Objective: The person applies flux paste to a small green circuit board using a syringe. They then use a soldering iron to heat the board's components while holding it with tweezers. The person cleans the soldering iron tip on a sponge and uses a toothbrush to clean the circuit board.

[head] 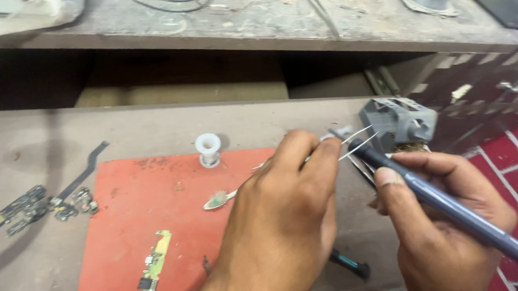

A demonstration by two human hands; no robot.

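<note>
My left hand (pixel 282 213) pinches thin metal tweezers (pixel 358 143) whose tips point up and right. My right hand (pixel 447 229) grips a grey-blue soldering iron (pixel 443 200) like a pen, its dark tip close to the tweezer points. Both meet just in front of a grey soldering stand (pixel 400 119). On the red mat (pixel 133 227) below lies a small yellow-green circuit board (pixel 156 260).
A white solder spool (pixel 208 148) stands at the mat's top edge, a worn brush (pixel 221 199) beside my left hand. Small phone parts and a flex cable (pixel 64 198) lie left. A dark screwdriver (pixel 350 264) rests between my wrists. A raised bench edge (pixel 217 42) runs behind.
</note>
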